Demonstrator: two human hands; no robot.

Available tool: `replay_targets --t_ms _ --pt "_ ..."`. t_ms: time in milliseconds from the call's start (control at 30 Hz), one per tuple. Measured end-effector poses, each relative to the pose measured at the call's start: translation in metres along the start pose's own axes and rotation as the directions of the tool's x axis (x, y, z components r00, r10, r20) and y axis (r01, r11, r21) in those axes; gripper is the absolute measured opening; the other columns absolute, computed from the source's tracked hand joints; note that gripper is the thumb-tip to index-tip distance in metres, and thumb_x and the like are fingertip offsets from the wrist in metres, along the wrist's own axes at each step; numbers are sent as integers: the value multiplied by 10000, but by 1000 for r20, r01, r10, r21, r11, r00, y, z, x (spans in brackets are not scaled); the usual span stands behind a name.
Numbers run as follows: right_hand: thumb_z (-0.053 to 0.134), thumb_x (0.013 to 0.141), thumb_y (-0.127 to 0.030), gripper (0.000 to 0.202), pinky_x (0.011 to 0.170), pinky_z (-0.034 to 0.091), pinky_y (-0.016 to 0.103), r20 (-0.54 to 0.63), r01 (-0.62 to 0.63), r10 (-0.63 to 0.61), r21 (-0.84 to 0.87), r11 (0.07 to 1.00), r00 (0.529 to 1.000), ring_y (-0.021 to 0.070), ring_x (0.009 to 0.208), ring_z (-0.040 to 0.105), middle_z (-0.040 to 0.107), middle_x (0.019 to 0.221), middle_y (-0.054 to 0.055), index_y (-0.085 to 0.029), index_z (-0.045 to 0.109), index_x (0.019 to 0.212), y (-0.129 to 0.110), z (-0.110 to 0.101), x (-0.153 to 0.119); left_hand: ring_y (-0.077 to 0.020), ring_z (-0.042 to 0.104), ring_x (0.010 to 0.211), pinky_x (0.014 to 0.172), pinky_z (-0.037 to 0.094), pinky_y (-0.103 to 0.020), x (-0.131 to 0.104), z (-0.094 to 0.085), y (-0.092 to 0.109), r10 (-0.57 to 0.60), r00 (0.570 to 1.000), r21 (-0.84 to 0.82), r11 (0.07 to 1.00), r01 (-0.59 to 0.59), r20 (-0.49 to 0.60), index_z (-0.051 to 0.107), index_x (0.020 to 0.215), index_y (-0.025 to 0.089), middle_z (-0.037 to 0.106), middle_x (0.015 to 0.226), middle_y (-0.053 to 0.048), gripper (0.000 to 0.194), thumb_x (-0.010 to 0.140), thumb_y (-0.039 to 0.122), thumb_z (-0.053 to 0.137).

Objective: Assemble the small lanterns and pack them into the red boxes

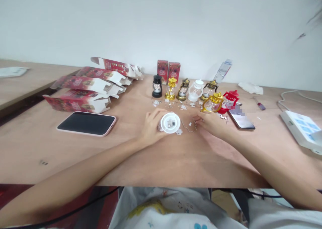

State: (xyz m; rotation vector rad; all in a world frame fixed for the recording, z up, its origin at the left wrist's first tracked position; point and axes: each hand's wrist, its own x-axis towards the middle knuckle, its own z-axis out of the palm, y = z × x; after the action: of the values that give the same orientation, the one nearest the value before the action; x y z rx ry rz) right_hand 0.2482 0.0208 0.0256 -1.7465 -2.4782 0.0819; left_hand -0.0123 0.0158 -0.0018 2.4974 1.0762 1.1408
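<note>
My left hand (151, 125) is wrapped round a small white lantern (164, 124), its round underside tilted up to the camera. A compartment with small metal and dark parts shows in that base. To the right, my right hand (207, 122) is low over the table with its fingertips pinched together; what they hold, if anything, is too small to make out. Just behind it a gold lantern (213, 101) leans beside a red lantern (229, 100). Thin bent wire (190, 130) and a small white piece (179, 131) lie between my hands.
Several lanterns stand in a row behind, including a black one (157, 88) and a white one (196, 91). Opened red boxes (83, 93) and a phone (87, 123) lie left. Another phone (241, 116), a screwdriver (260, 105) and a power strip (299, 128) are right.
</note>
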Motion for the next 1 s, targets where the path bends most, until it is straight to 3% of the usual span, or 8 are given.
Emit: replay_targets --t_ms 167,367,467,600,667,733,1000 --pt "488 885 -162 150 620 420 272 -41 73 -82 -186 980 996 222 801 643 688 860 125 -133 626 936 2 5 0 -240 548 1094 866 346 -347 0 1 -2 16 1000 5 1000 -16 -9 534 1169 214 598 1136 -61 430 823 452 628" --pt "543 818 -104 136 666 502 298 -237 168 -154 41 985 959 216 822 676 713 938 90 -172 604 918 0 -6 -1 -237 549 1093 850 337 -337 -1 3 -4 35 999 10 999 -35 -18 532 1181 224 593 1139 -60 438 830 472 614" --pt "581 816 -128 122 716 530 297 -457 287 -164 215 934 874 187 806 691 720 867 32 -206 589 910 -18 -18 -7 -237 547 1096 856 334 -339 -1 2 -4 25 1000 9 1000 -25 -5 530 1185 221 591 1147 -62 450 830 485 613" --pt "630 825 -165 147 690 534 266 -703 472 -177 248 846 689 148 758 681 705 850 3 -232 585 948 -54 -33 -18 -226 547 1094 861 328 -345 -1 1 -1 30 1000 -10 1000 -30 -1 523 1181 225 592 1145 -54 461 831 515 601" --pt "615 843 -169 133 685 529 267 -720 578 -306 161 800 623 144 760 660 693 846 10 -237 590 956 -68 -35 -19 -221 543 1097 864 328 -346 0 0 0 32 999 -13 999 -32 3 521 1183 223 588 1144 -56 457 839 515 590" --pt "581 869 -168 117 679 523 270 -689 631 -423 64 773 588 146 762 636 678 840 30 -225 595 969 -76 -33 -16 -220 531 1112 874 331 -346 0 0 0 26 999 -8 1000 -26 19 516 1195 217 580 1154 -65 443 858 500 571" --pt "519 905 -167 85 673 471 278 -621 615 -537 -109 781 571 162 750 574 648 745 42 -176 599 931 -81 -25 -3 -219 532 1101 851 340 -353 -1 3 -3 27 1000 -12 1000 -27 -4 514 1186 231 575 1141 -57 445 854 524 562"
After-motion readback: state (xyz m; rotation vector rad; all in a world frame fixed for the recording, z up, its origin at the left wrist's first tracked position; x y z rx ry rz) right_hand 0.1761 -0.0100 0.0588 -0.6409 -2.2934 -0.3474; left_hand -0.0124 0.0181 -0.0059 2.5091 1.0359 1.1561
